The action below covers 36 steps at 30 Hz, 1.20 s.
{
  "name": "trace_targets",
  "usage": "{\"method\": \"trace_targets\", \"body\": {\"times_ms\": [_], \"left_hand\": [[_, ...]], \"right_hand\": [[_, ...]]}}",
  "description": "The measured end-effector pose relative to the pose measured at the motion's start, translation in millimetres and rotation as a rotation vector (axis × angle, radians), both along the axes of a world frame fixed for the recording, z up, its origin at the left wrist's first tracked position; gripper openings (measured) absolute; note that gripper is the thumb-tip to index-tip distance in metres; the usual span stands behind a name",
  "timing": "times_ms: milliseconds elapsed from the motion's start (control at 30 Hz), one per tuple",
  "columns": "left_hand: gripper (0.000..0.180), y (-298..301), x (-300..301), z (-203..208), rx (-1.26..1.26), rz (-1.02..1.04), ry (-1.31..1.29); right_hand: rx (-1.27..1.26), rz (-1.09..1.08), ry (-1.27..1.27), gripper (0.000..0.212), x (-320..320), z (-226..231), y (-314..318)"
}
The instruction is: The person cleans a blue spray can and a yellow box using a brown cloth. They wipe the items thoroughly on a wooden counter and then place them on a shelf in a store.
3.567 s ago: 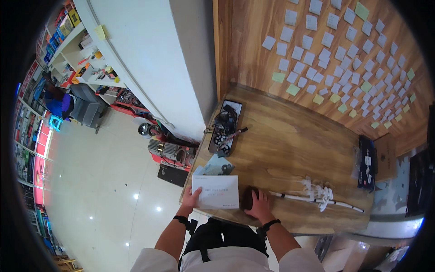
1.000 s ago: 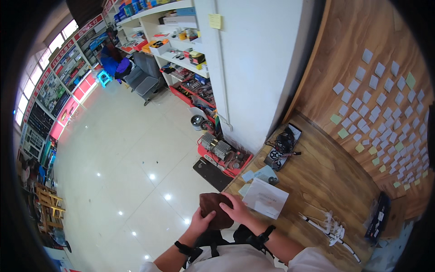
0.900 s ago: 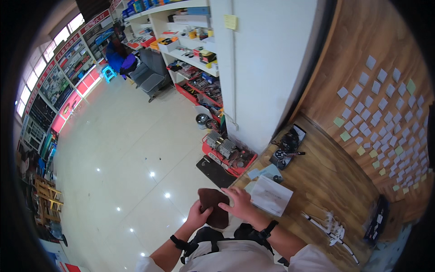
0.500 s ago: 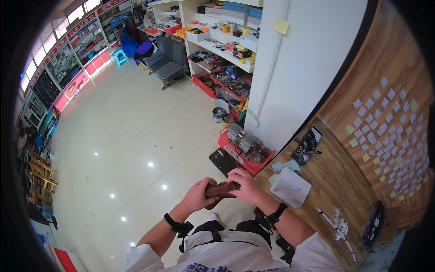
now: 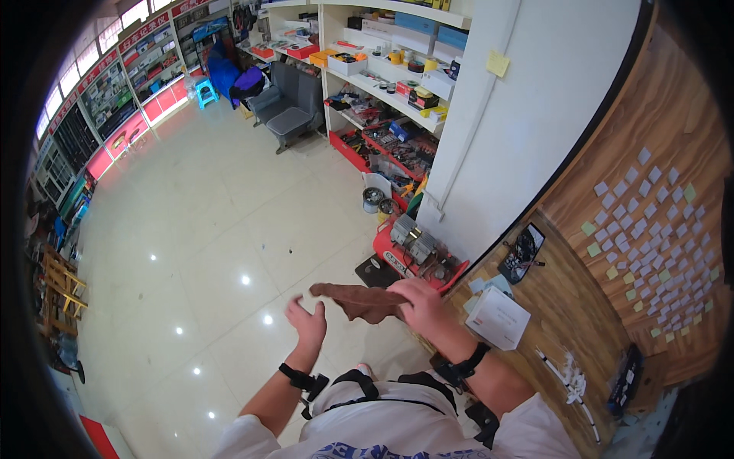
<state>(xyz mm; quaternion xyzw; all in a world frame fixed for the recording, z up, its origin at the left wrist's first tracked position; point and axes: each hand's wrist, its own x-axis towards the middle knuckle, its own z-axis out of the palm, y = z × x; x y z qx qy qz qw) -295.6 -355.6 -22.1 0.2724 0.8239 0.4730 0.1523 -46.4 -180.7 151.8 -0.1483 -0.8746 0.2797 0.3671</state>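
Note:
A limp brown cloth (image 5: 363, 301) hangs in the air in front of my body, its lower edge drooping in folds. My right hand (image 5: 422, 304) is closed on its right end. Just off the cloth's left end, my left hand (image 5: 307, 320) holds nothing, its thumb and fingers spread apart. Black straps with small dark devices circle both my wrists.
To the right is a wooden table (image 5: 569, 306) bearing a white box (image 5: 498, 317), a black tray of cables (image 5: 523, 251) and a white-and-black strip (image 5: 567, 382). A red air compressor (image 5: 417, 256) stands on the floor ahead, near crowded shelves (image 5: 390, 92) and a grey seat (image 5: 287, 103).
My left hand has let go of the cloth and moved left, its fingers opening. The cloth, bunched between both hands before, now stretches out loosely from my right hand.

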Motion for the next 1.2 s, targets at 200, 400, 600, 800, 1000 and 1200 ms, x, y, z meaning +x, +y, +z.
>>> {"method": "trace_targets", "body": {"times_ms": [200, 400, 600, 800, 1000, 1200], "left_hand": [[0.093, 37, 50, 52, 0.537, -0.378, -1.921], [0.066, 50, 63, 42, 0.427, -0.383, -1.829], [0.066, 56, 65, 86, 0.412, -0.614, -1.902], [0.061, 63, 57, 136, 0.375, -0.793, -1.588], [0.049, 65, 41, 161, 0.273, -0.708, -0.591], [0.047, 70, 34, 143, 0.158, -0.585, -0.891]], "right_hand": [[0.169, 0.259, -0.171, 0.032, -8, -14, -60], [-0.234, 0.232, -0.281, 0.034, 35, 4, -82], [-0.794, -0.275, 0.102, 0.064, 64, -98, -11], [-1.344, 0.166, 0.050, 0.085, 69, -80, 17], [-1.394, 0.131, 0.274, 0.077, 72, -82, 0], [-1.918, 0.242, 0.330, 0.061, 74, -78, 3]]}}
